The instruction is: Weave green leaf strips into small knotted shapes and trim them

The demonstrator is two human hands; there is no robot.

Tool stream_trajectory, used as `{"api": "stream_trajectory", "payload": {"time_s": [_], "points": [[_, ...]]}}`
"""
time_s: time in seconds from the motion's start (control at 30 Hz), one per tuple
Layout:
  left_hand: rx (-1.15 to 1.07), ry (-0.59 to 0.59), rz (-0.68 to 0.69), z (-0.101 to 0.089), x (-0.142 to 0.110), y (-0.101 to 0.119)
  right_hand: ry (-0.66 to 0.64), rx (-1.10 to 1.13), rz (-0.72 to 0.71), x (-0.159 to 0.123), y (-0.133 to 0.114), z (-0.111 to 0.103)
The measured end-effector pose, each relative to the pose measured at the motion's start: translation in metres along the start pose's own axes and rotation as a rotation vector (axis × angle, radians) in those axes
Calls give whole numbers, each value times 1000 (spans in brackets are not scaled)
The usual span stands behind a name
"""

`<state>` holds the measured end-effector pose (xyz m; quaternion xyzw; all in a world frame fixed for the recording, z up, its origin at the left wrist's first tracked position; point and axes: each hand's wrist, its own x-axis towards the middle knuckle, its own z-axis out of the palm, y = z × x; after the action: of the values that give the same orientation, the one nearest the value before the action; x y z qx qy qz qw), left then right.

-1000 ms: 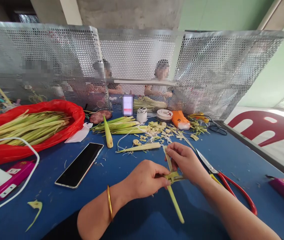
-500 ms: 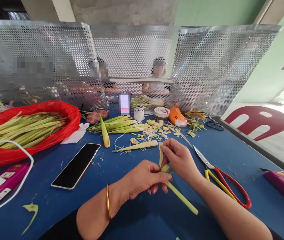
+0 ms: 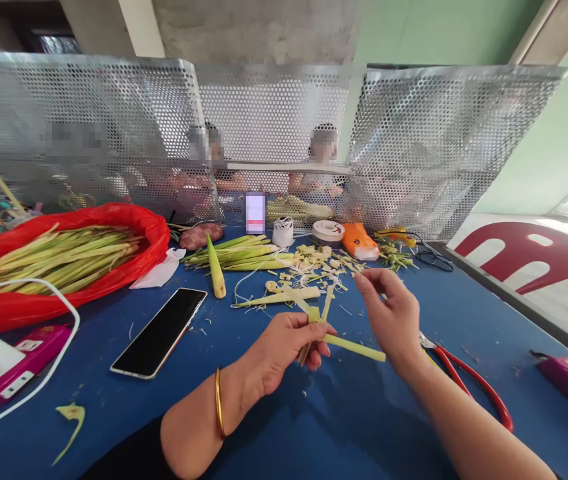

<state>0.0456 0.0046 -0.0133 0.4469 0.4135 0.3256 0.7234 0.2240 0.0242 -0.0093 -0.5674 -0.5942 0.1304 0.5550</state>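
My left hand (image 3: 297, 343) pinches a small folded piece of pale green leaf strips (image 3: 315, 315) between thumb and fingers. Strip ends stick up from its top, and one long end points right across the table. Off to the right, my right hand (image 3: 391, 317) is raised, fingers loosely curled, touching no strip that I can see. Beneath its wrist lie scissors with red and yellow handles (image 3: 457, 367), partly covered by the arm. Just beyond the hands rests a peeled pale stalk (image 3: 299, 295), with cut leaf scraps (image 3: 314, 260) behind it.
A red bag (image 3: 157, 230) full of long leaves is at left, near a phone (image 3: 159, 333) and a purple power strip (image 3: 29, 357). Behind are a green shoot (image 3: 215, 270), white string (image 3: 283, 232), a tape roll (image 3: 328, 232) and an orange packet (image 3: 361, 241). A perforated metal screen (image 3: 274, 120) separates people beyond.
My right hand has let go of the leaf strip and moved right. The folded strips stay in my left hand, with their long end now swung up, closer to level.
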Motion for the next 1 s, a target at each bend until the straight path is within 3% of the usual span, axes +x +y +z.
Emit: {"api": "stream_trajectory", "payload": {"time_s": [0.03,0.1,0.17,0.2,0.33,0.5,0.7,0.77,0.9,1.0], "points": [[-12,8,12,0,0,0,-76,60,103,2,1,0],[-5,7,16,-1,0,0,-359,241,306,2,2,3],[18,-20,-3,0,-1,0,-596,420,417,-2,1,7],[26,-39,-11,0,-1,0,-655,481,438,-4,0,9],[36,-107,-2,0,-2,0,-645,548,433,-8,0,13],[30,-83,-3,1,-3,1,-595,634,500,-8,2,16],[-71,107,103,-4,3,3,-357,639,643,-13,5,22],[-107,202,165,-7,5,4,-432,540,615,-17,2,23],[-189,302,219,-6,7,4,-749,493,478,-31,-10,26],[-255,275,196,-3,8,-1,-698,537,444,-41,-14,33]]}}
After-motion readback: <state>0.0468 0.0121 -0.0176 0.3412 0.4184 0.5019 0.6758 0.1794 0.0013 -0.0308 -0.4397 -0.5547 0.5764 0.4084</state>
